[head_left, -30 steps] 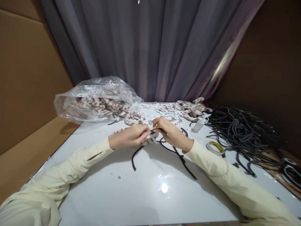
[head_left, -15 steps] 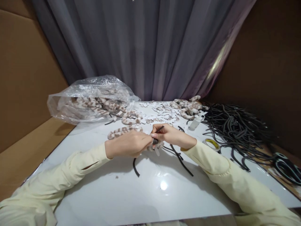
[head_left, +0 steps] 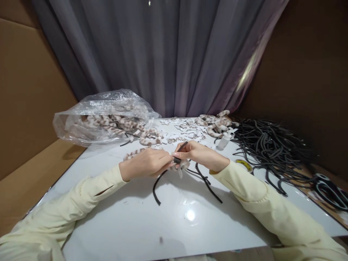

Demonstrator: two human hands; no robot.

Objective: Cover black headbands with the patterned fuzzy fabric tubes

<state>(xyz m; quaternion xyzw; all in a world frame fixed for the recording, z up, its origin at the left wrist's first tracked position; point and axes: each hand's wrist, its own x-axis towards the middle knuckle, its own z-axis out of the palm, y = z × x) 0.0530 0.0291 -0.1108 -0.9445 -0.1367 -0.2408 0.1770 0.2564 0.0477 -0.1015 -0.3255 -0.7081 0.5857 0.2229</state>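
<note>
My left hand (head_left: 148,162) is closed around a furry white-and-brown striped piece (head_left: 185,165), its fingertips mostly hidden. Dark coils of black cord (head_left: 156,190) show around the piece between my hands, and a length of cord curves down to the table. Thumb and fingers of my right hand (head_left: 201,155) pinch the cord by its upper end, which sticks up past the fingers. A small pale tab (head_left: 179,173) hangs below the coils. Another striped furry piece (head_left: 133,153) lies behind my left hand. Loose black cords (head_left: 208,184) lie below my right hand.
A clear plastic bag (head_left: 106,105) of striped furry pieces stands back left. Furry rings (head_left: 217,125), a small bottle (head_left: 225,140), a tape roll (head_left: 244,165) and a heap of black cords (head_left: 274,148) are at right, with scissors (head_left: 327,190). Scraps (head_left: 187,127) litter the back.
The black cord on the left shows a longer curve down to the table. My right fingers have opened slightly around the cord end, and the dark coils show more clearly.
</note>
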